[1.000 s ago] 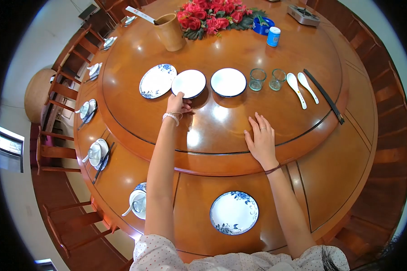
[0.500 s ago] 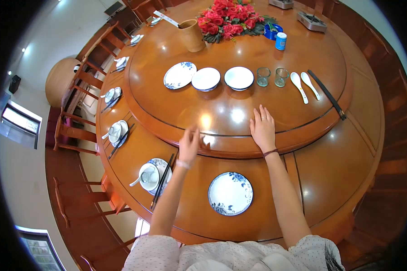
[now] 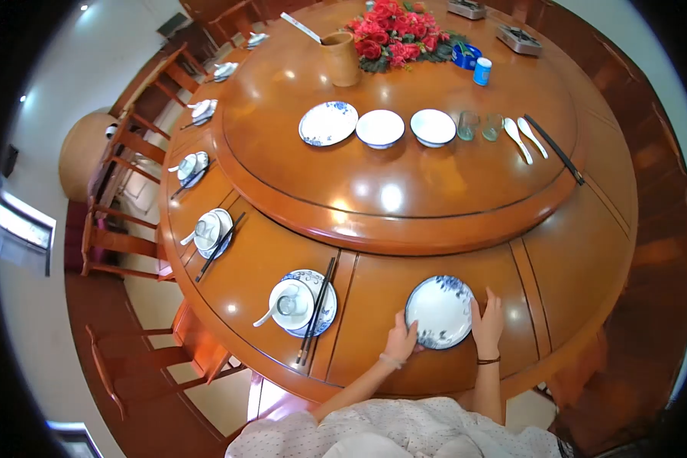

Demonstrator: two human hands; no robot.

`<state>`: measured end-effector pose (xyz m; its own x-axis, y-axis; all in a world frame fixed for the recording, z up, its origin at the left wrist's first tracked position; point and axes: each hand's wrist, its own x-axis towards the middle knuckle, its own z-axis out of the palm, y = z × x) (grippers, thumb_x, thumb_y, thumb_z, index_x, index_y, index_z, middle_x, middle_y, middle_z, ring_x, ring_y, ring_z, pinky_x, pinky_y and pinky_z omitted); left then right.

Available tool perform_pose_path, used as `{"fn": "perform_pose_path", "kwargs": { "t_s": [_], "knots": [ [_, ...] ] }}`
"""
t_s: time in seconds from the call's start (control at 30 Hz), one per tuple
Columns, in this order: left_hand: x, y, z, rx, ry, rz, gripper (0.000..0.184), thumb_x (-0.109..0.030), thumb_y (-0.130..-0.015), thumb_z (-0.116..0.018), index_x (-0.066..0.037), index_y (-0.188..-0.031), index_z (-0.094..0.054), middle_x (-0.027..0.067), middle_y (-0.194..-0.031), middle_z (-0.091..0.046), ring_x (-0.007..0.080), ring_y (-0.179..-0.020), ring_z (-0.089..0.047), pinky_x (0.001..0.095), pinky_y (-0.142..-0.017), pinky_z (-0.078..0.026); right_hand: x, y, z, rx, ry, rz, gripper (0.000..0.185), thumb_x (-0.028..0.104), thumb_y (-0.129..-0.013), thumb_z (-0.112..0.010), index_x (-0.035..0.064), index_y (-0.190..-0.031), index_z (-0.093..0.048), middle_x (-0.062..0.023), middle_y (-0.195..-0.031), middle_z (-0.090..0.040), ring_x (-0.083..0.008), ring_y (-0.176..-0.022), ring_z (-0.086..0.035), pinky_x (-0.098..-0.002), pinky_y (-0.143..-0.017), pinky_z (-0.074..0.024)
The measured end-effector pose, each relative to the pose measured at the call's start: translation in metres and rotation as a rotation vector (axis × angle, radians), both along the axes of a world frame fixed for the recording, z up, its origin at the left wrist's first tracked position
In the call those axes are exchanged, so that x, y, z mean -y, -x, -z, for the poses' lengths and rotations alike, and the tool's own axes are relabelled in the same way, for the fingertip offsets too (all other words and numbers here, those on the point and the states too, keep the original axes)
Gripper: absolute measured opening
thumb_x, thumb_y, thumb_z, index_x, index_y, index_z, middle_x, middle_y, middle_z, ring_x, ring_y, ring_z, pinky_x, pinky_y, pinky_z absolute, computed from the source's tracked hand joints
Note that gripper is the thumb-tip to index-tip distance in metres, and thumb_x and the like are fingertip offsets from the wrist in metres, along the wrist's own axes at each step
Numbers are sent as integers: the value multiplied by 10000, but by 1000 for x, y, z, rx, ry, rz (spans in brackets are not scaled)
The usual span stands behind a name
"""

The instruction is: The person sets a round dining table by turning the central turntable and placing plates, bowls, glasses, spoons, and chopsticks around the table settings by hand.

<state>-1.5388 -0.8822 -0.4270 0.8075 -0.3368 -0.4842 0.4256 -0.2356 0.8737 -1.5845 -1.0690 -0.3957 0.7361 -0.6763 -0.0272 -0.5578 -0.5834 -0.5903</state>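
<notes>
Left hand (image 3: 397, 341) and right hand (image 3: 488, 328) now coming off turntable (image 3: 298, 175) area, flanking front plate (image 3: 438, 311) at opposite rims. Plate's lying flat on outer table (image 3: 374, 278). Left thumb's resting by rim, other fingers partly hidden, can't tell if they're gripping. Right fingers are spreading loosely from thumb. Only plate's sitting here so far; bowls (image 3: 380, 128) (image 3: 433, 127), glasses (image 3: 468, 126) (image 3: 493, 127), spoons (image 3: 517, 140) (image 3: 532, 137), chopsticks (image 3: 555, 150) are still waiting on turntable.

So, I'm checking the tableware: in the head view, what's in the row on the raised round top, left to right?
Blue-patterned plate, white bowl, second bowl, glass, second glass, white spoon, second spoon, black chopsticks.
</notes>
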Motion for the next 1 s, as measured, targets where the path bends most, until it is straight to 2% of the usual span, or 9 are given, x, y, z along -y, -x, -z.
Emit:
{"fn": "perform_pose_path", "kwargs": {
  "t_s": [0.1,0.23,0.37,0.53,0.6,0.73,0.8,0.93,1.0],
  "knots": [
    [-9,-8,-4,-31,121,115,408,-158,-892,-450,-5,-1209,-243,190,-663,-588,227,-474,-606,307,-397,-487,-30,29,16,93,-300,27,345,150,-881,-474,-21,-1178,-437,-160,-902,-588,-270,-811,-570,-323,-748,-447],
    [-43,-20,-42,56,171,197,371,-141,-897,-426,-17,-1200,-252,185,-657,-592,221,-459,-599,302,-396,-480,-69,34,10,356,-417,149,290,90,-896,-436,-55,-1148,-444,-119,-925,-615,-128,-807,-570,-256,-699,-449],
    [-107,-54,-99,187,135,168,395,-163,-904,-413,38,-1208,-262,207,-711,-597,240,-464,-600,315,-409,-482,-140,-2,-40,479,-417,173,314,101,-893,-444,-40,-1173,-429,-82,-919,-595,-103,-790,-550,-227,-687,-431],
    [-178,-144,-143,352,-102,136,383,-178,-903,-409,15,-1219,-313,228,-691,-594,255,-455,-596,339,-410,-478,-218,-90,-75,622,-693,71,388,79,-887,-461,-30,-1226,-307,-151,-1116,-526,-135,-854,-549,-231,-708,-445],
    [-191,-194,-152,407,-120,156,382,-160,-889,-425,-3,-1222,-322,229,-652,-590,317,-503,-598,388,-458,-480,-228,-136,-86,571,-846,5,377,52,-891,-438,-46,-1218,-278,-187,-1151,-499,-177,-989,-538,-250,-792,-452],
    [-187,-319,-123,711,-398,301,358,-187,-857,-466,1,-1148,-376,277,-722,-581,447,-651,-559,493,-601,-458,-224,-249,-51,786,-808,-42,287,23,-885,-431,-76,-1123,-305,-229,-1134,-493,-205,-1030,-523,-278,-832,-441],
    [-170,-378,-117,931,-537,343,344,-231,-856,-465,1,-1102,-403,288,-764,-583,446,-686,-566,500,-625,-455,-212,-303,-33,762,-626,20,264,66,-877,-464,-61,-1055,-318,-201,-964,-565,-210,-910,-570,-304,-768,-446],
    [-136,-469,-105,963,-561,322,362,-263,-852,-464,-13,-1109,-417,288,-812,-589,446,-774,-567,510,-695,-443,-182,-392,-19,736,-485,51,220,92,-866,-473,-42,-988,-348,-219,-916,-567,-294,-864,-578,-364,-728,-444],
    [-125,-494,-99,828,-604,231,380,-254,-833,-505,-7,-1117,-458,255,-891,-597,398,-837,-582,443,-757,-446,-168,-430,-13,689,-402,55,216,101,-853,-477,-34,-979,-365,-249,-869,-568,-361,-831,-576,-401,-702,-442]
  ]
}}
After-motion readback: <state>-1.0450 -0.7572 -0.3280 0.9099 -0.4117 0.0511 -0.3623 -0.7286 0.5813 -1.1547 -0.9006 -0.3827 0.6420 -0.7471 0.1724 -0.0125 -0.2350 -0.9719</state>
